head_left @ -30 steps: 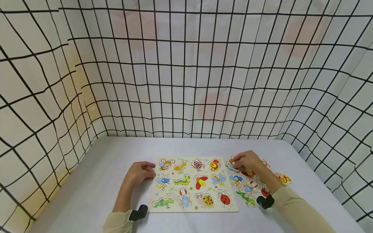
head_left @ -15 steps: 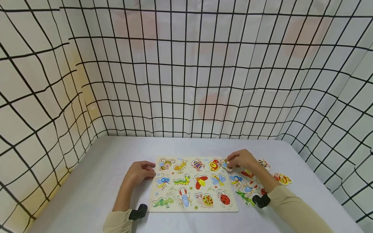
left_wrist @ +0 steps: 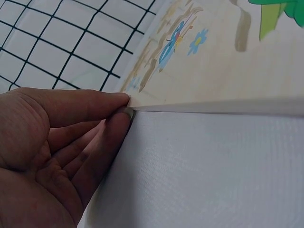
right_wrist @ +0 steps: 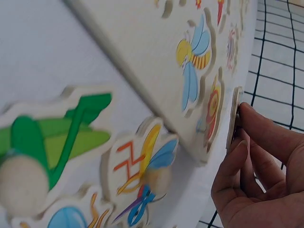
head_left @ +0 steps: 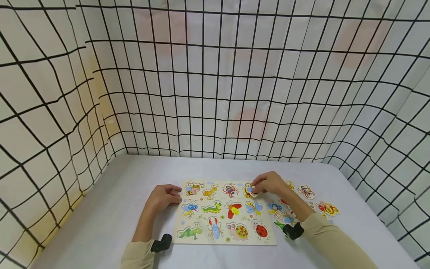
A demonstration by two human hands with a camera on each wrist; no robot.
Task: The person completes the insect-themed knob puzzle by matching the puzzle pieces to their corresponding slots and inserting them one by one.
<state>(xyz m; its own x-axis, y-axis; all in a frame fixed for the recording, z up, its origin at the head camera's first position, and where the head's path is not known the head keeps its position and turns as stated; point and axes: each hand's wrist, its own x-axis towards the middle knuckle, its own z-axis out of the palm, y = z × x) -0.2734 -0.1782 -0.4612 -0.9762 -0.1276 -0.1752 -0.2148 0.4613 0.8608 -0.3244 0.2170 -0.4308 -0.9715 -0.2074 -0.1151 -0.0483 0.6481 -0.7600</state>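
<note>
R hand (head_left: 270, 183) pinches pc (right_wrist: 234, 116), edgewise in wrist view; relaxed L hand (head_left: 161, 197) touches board (head_left: 224, 200), long axis L-R

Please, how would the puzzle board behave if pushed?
The puzzle board is probably stiff: its edge looks thick and straight. Lying flat on the table, it seems unlikely to tip. It may slide, though the left hand at its edge could resist this.

I see a plain beige fabric left sleeve (head_left: 138, 254) and matching right sleeve (head_left: 332, 239), lightly creased; a small, black, rounded wrist camera (head_left: 162, 243) sits at the left cuff, a similar black camera (head_left: 293, 231) at the right.
</note>
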